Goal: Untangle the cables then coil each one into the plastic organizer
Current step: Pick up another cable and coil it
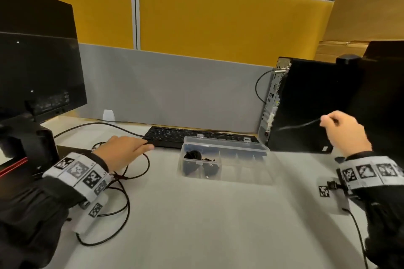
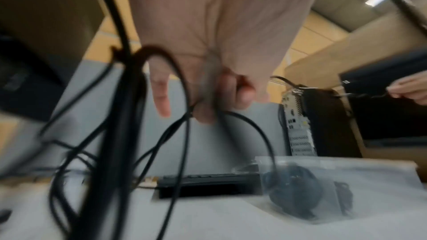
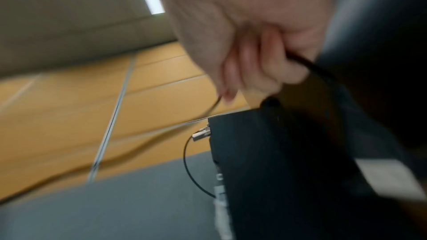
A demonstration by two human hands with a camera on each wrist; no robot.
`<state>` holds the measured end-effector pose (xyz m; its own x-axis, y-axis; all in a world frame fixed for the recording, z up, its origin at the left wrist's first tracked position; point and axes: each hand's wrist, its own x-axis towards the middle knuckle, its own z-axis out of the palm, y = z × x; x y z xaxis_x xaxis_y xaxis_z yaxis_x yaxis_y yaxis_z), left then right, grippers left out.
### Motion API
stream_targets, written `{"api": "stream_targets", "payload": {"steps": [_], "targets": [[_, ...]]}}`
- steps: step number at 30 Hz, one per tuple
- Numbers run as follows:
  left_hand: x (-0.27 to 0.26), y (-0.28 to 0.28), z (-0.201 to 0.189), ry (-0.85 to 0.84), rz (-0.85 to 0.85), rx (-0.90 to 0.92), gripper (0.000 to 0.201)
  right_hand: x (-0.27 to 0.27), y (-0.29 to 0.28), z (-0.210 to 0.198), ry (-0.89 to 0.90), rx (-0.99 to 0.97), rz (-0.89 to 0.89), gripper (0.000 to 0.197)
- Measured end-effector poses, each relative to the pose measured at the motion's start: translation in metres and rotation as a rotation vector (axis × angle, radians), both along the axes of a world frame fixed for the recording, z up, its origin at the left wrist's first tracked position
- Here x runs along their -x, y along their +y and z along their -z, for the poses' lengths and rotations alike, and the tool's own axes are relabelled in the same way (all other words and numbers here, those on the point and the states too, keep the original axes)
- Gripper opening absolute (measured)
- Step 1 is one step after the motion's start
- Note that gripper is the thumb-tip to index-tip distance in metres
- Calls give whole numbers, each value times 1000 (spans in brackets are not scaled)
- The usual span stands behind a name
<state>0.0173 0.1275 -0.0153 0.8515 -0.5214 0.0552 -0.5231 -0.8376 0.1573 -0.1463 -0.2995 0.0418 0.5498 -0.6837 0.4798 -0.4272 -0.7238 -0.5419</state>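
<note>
**Black cable stretched between both hands above the desk**

Thin black cable (image 1: 295,125) spanning from left hand to right hand, passing above the clear plastic lidded organizer (image 1: 244,172); mid-span blurred in head view. Remaining slack lying in loose overlapping loops (image 1: 122,183) on the pale grey desk surface (image 1: 196,225), under and beside the left wrist.

Left hand (image 1: 124,148) low over the desk, just left of the organizer, fingers curled round the cable; left wrist view shows strands (image 2: 184,116) pinched between thumb and fingers, index finger (image 2: 160,96) extended downward.

Right hand (image 1: 343,131) raised, in front of the black desktop computer tower (image 1: 306,105), fingers closed on the cable end; right wrist view confirms cable (image 3: 309,67) gripped in curled fingers (image 3: 258,65).

Organizer open, lid tipped back, divided into compartments; leftmost compartments holding dark coiled cable bundles (image 1: 192,156), rest of the contents not discernible.

Black keyboard (image 1: 175,136) directly behind the organizer. Black monitor (image 1: 39,72) at far left. Yellow and grey partition panel (image 1: 218,28) behind the desk. Marker-printed bands on both wrists.
</note>
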Motion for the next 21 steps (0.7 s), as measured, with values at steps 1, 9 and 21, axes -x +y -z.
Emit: {"api": "stream_targets", "payload": {"steps": [1, 9, 21], "targets": [[5, -6, -3, -42, 18, -13, 51, -1, 7, 2, 143, 78, 40, 25], [57, -81, -15, -285, 414, 173, 48, -10, 190, 18, 268, 335, -811, 61], [-5, -14, 0, -153, 31, -126, 56, -7, 90, 22, 52, 548, -479, 50]]}}
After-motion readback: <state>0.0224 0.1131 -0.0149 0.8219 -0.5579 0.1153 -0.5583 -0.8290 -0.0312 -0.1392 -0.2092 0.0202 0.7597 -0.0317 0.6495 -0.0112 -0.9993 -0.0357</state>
